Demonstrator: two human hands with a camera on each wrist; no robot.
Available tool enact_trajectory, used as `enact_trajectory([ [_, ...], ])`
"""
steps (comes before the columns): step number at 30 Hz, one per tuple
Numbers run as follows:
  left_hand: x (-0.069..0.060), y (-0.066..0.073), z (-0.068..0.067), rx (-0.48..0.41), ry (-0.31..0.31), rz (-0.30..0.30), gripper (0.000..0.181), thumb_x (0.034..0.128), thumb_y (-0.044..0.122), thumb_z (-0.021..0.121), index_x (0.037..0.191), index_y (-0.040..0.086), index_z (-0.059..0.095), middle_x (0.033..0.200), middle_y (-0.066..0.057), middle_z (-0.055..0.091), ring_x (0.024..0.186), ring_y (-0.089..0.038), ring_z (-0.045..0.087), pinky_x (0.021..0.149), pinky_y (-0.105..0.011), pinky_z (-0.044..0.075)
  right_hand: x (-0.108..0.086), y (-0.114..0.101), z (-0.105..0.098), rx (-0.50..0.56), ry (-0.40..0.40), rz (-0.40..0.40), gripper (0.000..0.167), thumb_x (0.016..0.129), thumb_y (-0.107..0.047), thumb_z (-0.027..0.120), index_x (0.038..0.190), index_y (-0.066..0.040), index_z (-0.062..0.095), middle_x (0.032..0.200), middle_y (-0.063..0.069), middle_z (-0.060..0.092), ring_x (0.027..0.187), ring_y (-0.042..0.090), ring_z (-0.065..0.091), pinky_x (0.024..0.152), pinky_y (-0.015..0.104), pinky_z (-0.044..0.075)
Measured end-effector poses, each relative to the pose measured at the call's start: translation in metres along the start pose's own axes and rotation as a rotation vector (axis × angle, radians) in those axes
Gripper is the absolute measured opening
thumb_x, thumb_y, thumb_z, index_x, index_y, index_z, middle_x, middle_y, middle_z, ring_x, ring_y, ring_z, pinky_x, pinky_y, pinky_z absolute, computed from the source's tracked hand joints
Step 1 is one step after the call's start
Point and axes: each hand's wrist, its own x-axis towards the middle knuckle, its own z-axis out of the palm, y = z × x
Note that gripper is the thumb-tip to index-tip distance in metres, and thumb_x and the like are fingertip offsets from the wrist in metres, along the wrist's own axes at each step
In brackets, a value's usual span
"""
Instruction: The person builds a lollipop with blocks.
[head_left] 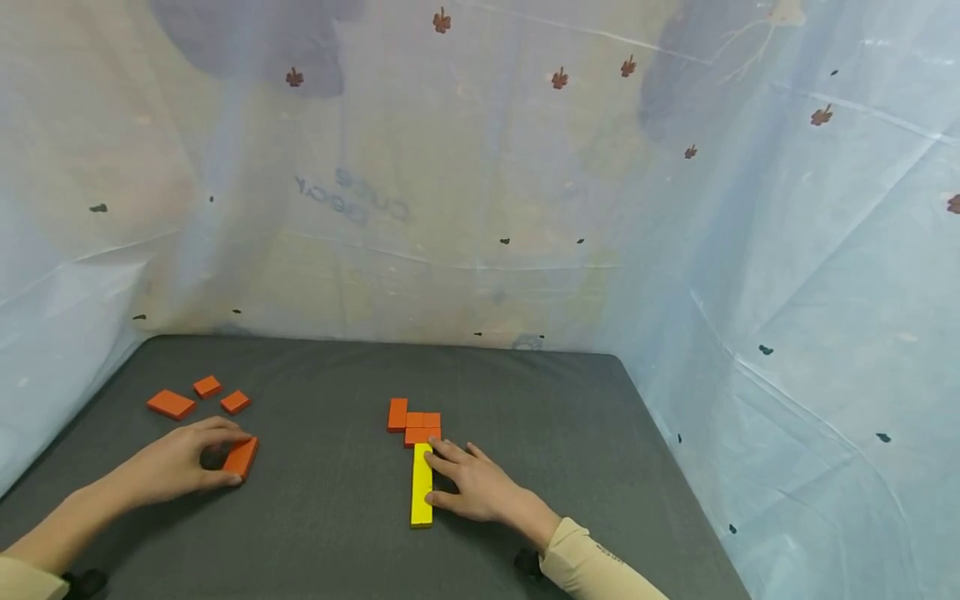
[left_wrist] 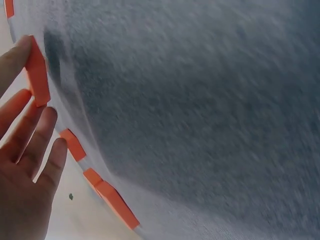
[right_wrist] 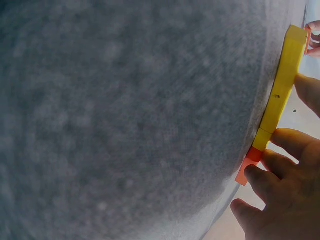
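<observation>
The left hand pinches an orange block between thumb and fingers at the left of the table; the left wrist view shows that block held at its two ends. At the centre, the right hand rests its spread fingertips along the right side of a long yellow piece. In the right wrist view a seam divides the yellow into a long part and a short one. Its far end meets a cluster of orange blocks, with an upright orange block at the cluster's left.
Behind the left hand lie a larger orange block and two small ones, one farther back and one to the right. The dark grey table is bordered by translucent sheeting at the back and sides.
</observation>
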Motion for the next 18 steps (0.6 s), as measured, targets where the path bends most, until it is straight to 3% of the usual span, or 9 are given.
enact_trajectory([
  [7,0.016,0.016,0.006,-0.024,0.093,-0.050,0.068,0.0788,0.058,0.085,0.126,0.011,0.073,0.128,-0.016,0.066,0.105,-0.033,0.069,0.074,-0.047,0.059,0.001,0.002,0.002,-0.001,0.002,-0.004,0.068,0.105,-0.054,0.055,0.163,-0.021,0.038,0.171,-0.002,0.026,0.156,0.019,0.030,0.125,0.055,0.025],
  [14,0.040,0.034,0.017,-0.049,0.181,-0.006,0.062,0.0798,0.054,0.087,0.123,0.013,0.074,0.118,-0.008,0.067,0.098,-0.028,0.068,0.063,-0.033,0.054,0.002,0.002,0.003,0.015,-0.002,0.007,0.068,0.105,-0.052,0.056,0.163,-0.020,0.038,0.172,-0.002,0.024,0.156,0.019,0.028,0.125,0.056,0.023],
  [18,0.054,0.046,0.023,-0.054,0.213,0.017,0.060,0.0800,0.053,0.087,0.123,0.014,0.073,0.119,-0.006,0.066,0.101,-0.028,0.067,0.069,-0.040,0.057,0.001,0.002,0.003,0.010,0.000,0.005,0.068,0.105,-0.052,0.057,0.163,-0.020,0.038,0.172,-0.003,0.025,0.156,0.019,0.028,0.125,0.056,0.023],
])
